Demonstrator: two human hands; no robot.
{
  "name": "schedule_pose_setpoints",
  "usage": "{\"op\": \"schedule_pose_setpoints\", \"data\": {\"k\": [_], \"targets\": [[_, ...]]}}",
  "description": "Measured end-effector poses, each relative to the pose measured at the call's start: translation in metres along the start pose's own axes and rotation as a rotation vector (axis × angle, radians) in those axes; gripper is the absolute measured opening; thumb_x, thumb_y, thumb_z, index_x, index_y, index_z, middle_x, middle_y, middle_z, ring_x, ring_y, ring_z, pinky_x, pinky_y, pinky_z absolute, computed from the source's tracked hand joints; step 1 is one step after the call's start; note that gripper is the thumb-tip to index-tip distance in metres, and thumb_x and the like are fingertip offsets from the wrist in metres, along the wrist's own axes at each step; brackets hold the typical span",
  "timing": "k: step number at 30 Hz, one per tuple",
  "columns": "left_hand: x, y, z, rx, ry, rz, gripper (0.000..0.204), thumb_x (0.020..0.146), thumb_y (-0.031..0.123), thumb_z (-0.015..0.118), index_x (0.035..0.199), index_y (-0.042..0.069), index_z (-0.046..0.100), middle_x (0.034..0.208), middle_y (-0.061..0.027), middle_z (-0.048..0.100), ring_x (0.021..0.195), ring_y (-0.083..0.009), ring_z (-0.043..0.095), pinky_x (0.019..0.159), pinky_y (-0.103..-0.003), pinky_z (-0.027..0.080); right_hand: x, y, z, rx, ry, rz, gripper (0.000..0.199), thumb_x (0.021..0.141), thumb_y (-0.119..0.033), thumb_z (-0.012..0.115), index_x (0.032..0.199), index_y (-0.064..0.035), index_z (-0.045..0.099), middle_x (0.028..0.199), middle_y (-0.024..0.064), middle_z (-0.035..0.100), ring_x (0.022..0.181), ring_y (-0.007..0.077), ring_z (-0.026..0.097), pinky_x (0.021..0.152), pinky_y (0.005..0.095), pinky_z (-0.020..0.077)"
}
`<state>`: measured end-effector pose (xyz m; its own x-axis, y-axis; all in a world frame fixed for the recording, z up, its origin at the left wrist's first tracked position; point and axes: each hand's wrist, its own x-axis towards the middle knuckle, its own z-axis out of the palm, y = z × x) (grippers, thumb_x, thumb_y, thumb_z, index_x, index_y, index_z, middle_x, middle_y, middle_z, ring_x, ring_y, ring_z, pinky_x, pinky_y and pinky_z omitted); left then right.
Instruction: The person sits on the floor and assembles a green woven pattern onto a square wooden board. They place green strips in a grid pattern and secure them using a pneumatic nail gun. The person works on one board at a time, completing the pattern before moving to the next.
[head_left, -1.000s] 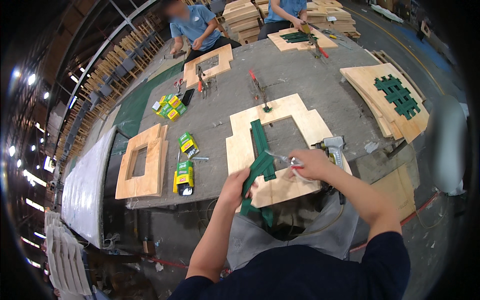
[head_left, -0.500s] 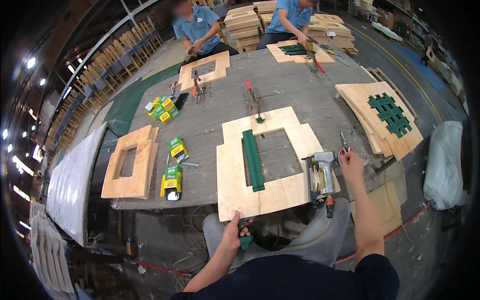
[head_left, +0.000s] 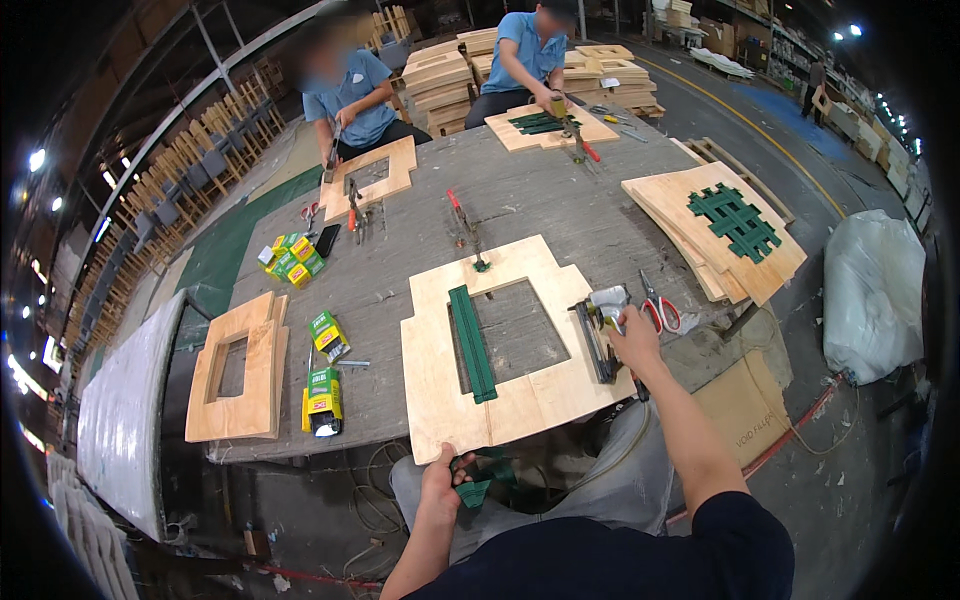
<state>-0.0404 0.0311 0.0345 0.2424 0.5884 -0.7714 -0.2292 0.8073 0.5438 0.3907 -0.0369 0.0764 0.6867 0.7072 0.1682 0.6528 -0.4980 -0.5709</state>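
Observation:
A plywood frame (head_left: 520,400) with a square opening lies on the grey table in front of me. One green webbing strap (head_left: 472,342) runs along the left side of the opening. My left hand (head_left: 442,480) is below the table's near edge, closed on the end of a green strap (head_left: 474,491). My right hand (head_left: 634,338) rests on a pneumatic stapler (head_left: 600,325) lying at the frame's right edge. Red-handled scissors (head_left: 660,312) lie just right of the stapler.
A second plywood frame (head_left: 240,368) and green and yellow staple boxes (head_left: 324,392) lie to the left. A clamp (head_left: 466,228) sits behind my frame. A stack of frames with woven green webbing (head_left: 735,220) is at the right. Two other people (head_left: 350,90) work at the far side.
My left hand dropped from the frame to below the table edge and grasped a green strap end. My right hand set down the scissors and moved onto the stapler.

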Motion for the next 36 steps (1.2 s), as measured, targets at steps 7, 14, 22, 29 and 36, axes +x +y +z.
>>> {"op": "schedule_pose_setpoints", "data": {"k": [7, 14, 22, 29, 36], "targets": [[-0.037, -0.016, -0.016, 0.249, -0.125, 0.111, 0.02, 0.104, 0.024, 0.062, 0.105, 0.004, 0.067, 0.087, -0.0064, 0.072, 0.053, -0.0105, 0.049, 0.05, -0.029, 0.044, -0.007, -0.02, -0.013, -0.114, 0.179, -0.196, 0.036, 0.087, -0.03, 0.078, 0.11, -0.0073, 0.061, 0.11, 0.0181, 0.062, 0.105, 0.0387, 0.061, 0.089, 0.0469, 0.051], [-0.104, 0.046, 0.032, 0.054, -0.081, 0.794, 0.015, 0.106, 0.015, 0.058, 0.111, 0.003, 0.066, 0.086, -0.0016, 0.066, 0.063, -0.0081, 0.059, 0.049, -0.024, 0.047, -0.166, -0.11, 0.023, 0.37, -0.935, -0.489, 0.077, 0.083, -0.042, 0.082, 0.14, 0.0013, 0.055, 0.13, 0.0245, 0.064, 0.114, 0.0347, 0.066, 0.1, 0.0434, 0.0527], [-0.137, 0.083, 0.106, -0.037, -0.242, 1.127, 0.016, 0.109, 0.018, 0.053, 0.118, 0.007, 0.059, 0.08, -0.0045, 0.064, 0.054, -0.0091, 0.055, 0.048, -0.023, 0.046, -0.23, -0.164, 0.065, 1.224, -1.15, -0.321, 0.048, 0.102, -0.032, 0.065, 0.135, 0.0027, 0.057, 0.121, 0.0147, 0.066, 0.112, 0.0218, 0.064, 0.097, 0.0342, 0.0499], [-0.134, 0.164, 0.022, 0.002, -1.086, 0.923, 0.032, 0.101, 0.032, 0.066, 0.095, 0.0, 0.062, 0.07, -0.0083, 0.063, 0.05, -0.0174, 0.056, 0.046, -0.031, 0.047, -0.178, -0.108, -0.002, 1.711, -1.762, 0.213, 0.028, 0.104, -0.019, 0.057, 0.101, 0.0075, 0.067, 0.088, 0.0186, 0.072, 0.079, 0.0351, 0.075, 0.077, 0.0471, 0.0606], [-0.122, 0.088, 0.053, 1.324, -0.977, 0.491, 0.043, 0.109, 0.034, 0.054, 0.133, 0.0, 0.064, 0.116, -0.0097, 0.073, 0.103, -0.0135, 0.066, 0.093, -0.031, 0.052, -0.158, -0.118, -0.042, 1.507, -1.428, 0.098, 0.038, 0.108, -0.027, 0.055, 0.133, 0.0014, 0.052, 0.101, 0.0199, 0.072, 0.09, 0.0305, 0.075, 0.081, 0.0401, 0.062]]}}
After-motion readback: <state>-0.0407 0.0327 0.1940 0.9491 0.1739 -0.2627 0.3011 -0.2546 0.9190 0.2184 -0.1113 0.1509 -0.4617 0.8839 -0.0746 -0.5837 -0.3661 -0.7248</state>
